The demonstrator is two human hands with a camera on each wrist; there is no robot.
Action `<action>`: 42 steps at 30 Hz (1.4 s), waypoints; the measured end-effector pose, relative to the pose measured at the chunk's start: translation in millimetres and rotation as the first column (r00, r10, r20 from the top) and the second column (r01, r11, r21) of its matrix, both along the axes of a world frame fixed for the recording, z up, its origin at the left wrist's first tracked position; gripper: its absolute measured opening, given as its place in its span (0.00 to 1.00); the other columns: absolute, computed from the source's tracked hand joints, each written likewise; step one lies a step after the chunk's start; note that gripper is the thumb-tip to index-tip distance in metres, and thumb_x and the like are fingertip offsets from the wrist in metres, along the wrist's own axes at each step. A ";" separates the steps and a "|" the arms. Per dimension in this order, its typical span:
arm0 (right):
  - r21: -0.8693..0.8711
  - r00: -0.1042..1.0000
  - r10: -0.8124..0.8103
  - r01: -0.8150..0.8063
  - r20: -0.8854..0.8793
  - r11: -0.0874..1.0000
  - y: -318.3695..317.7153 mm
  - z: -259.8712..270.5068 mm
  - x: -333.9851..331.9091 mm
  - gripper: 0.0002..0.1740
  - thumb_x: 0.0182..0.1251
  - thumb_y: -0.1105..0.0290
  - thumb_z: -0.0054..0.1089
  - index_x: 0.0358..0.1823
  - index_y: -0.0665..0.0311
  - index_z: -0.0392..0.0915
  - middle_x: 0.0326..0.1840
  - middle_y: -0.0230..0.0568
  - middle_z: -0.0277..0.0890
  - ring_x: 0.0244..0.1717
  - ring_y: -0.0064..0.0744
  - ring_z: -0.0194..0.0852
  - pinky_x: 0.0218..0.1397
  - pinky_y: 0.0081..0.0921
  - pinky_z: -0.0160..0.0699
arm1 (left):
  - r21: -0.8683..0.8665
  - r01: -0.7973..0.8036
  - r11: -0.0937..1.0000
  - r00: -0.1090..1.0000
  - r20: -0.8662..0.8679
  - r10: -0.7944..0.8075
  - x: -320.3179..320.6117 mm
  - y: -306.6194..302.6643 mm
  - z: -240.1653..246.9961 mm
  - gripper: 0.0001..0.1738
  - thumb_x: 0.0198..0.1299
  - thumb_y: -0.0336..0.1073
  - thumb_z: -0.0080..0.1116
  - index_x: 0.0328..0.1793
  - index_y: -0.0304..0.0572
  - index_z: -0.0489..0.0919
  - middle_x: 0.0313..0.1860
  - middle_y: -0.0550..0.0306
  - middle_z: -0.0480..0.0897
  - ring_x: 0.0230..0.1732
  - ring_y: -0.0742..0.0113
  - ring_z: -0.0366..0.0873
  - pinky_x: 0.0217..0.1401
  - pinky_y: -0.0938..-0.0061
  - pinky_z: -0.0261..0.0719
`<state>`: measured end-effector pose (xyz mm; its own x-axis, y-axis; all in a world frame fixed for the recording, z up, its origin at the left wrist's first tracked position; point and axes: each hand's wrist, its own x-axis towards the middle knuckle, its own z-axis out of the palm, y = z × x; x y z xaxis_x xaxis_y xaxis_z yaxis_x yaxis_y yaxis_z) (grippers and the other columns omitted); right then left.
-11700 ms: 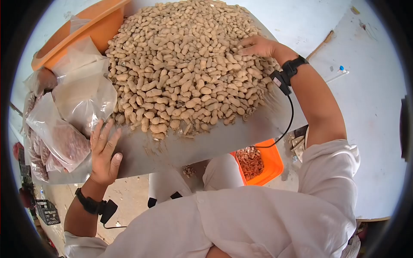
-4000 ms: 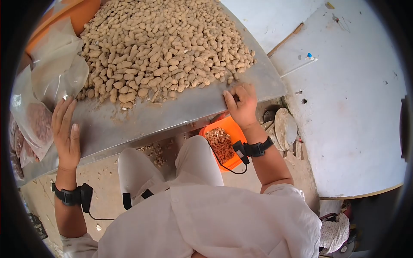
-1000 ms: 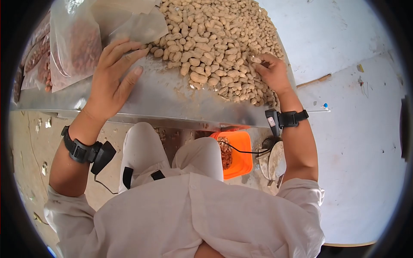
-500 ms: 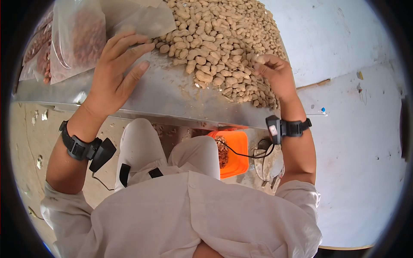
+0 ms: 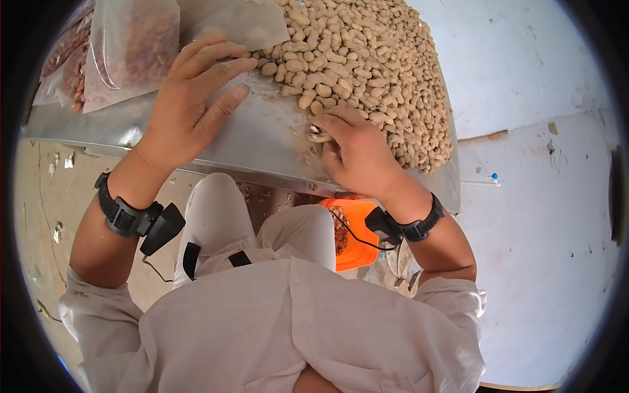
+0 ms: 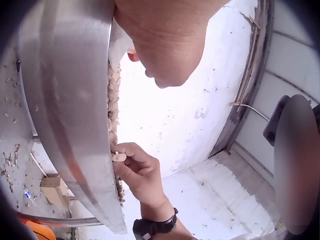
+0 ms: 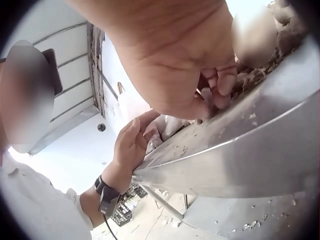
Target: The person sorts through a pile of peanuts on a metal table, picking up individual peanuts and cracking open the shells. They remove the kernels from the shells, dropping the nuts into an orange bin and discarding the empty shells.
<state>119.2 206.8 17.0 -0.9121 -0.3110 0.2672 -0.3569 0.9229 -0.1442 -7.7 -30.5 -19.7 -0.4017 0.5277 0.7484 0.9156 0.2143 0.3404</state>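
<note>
In the head view, the right hand [image 5: 363, 154] pinches a peanut [image 5: 319, 135] between thumb and fingers, low over the near edge of a large peanut heap [image 5: 373, 59]. That pinched peanut [image 6: 119, 157] shows pale in the left wrist view; the right wrist view has the right hand [image 7: 175, 65] large, its fingertips bent round something small. The left hand [image 5: 190, 101] hangs over the metal table [image 5: 242, 134] with fingers spread and slightly bent, holding nothing visible. Its fingertips are near the heap's left end and a translucent bag [image 5: 229, 26].
Clear bags of reddish kernels [image 5: 134, 59] lie at the table's left. An orange container [image 5: 359, 239] with reddish contents stands below the near edge, beside the person's knees. A white surface [image 5: 524, 229] fills the right, with a stick [image 5: 485, 136] on it.
The right hand has come leftward and nearer from the heap's right side, still pinching. The left hand, earlier by the kernel bags, now hangs nearer the heap. The head view has shifted.
</note>
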 end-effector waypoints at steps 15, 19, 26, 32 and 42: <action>0.081 0.989 -0.038 0.050 -0.145 0.995 6.7 -19.2 31.8 0.13 0.53 0.71 0.62 0.41 0.62 0.76 0.41 0.43 0.69 0.38 0.43 0.74 0.37 0.33 0.77 | -0.044 -0.024 0.999 0.999 0.023 0.025 1.9 1.8 2.5 0.18 0.60 0.35 0.50 0.54 0.35 0.77 0.59 0.48 0.74 0.66 0.47 0.62 0.68 0.60 0.58; 0.072 0.974 -0.065 0.082 -0.216 0.994 26.8 -21.1 55.5 0.13 0.52 0.72 0.62 0.41 0.62 0.77 0.39 0.42 0.69 0.37 0.42 0.74 0.37 0.33 0.76 | -0.044 -0.032 0.999 0.999 -0.007 0.031 2.4 4.9 5.2 0.17 0.56 0.32 0.53 0.52 0.36 0.78 0.55 0.48 0.76 0.63 0.47 0.65 0.66 0.61 0.61; 0.011 0.944 -0.112 0.122 -0.310 0.993 71.4 -28.4 101.5 0.13 0.52 0.73 0.63 0.41 0.62 0.77 0.39 0.42 0.69 0.38 0.43 0.74 0.38 0.33 0.76 | -0.134 -0.098 0.986 0.995 -0.018 0.096 4.8 6.6 3.8 0.17 0.58 0.32 0.51 0.53 0.36 0.78 0.56 0.47 0.75 0.64 0.47 0.64 0.68 0.61 0.57; -0.012 0.858 -0.294 0.319 -0.421 0.948 121.2 -35.0 150.7 0.11 0.50 0.72 0.62 0.37 0.60 0.76 0.38 0.40 0.70 0.36 0.42 0.73 0.37 0.33 0.75 | -0.182 -0.114 0.977 0.993 -0.047 0.107 6.8 9.3 3.2 0.18 0.60 0.33 0.49 0.54 0.35 0.77 0.57 0.46 0.75 0.64 0.46 0.64 0.69 0.60 0.55; -0.083 0.675 -0.582 0.618 -0.454 0.781 185.4 -47.4 242.9 0.11 0.52 0.77 0.60 0.39 0.63 0.76 0.39 0.43 0.70 0.36 0.44 0.73 0.37 0.33 0.75 | -0.182 -0.096 0.979 0.995 -0.030 0.092 19.6 33.5 20.8 0.18 0.64 0.37 0.49 0.55 0.33 0.77 0.56 0.46 0.75 0.64 0.47 0.64 0.69 0.60 0.55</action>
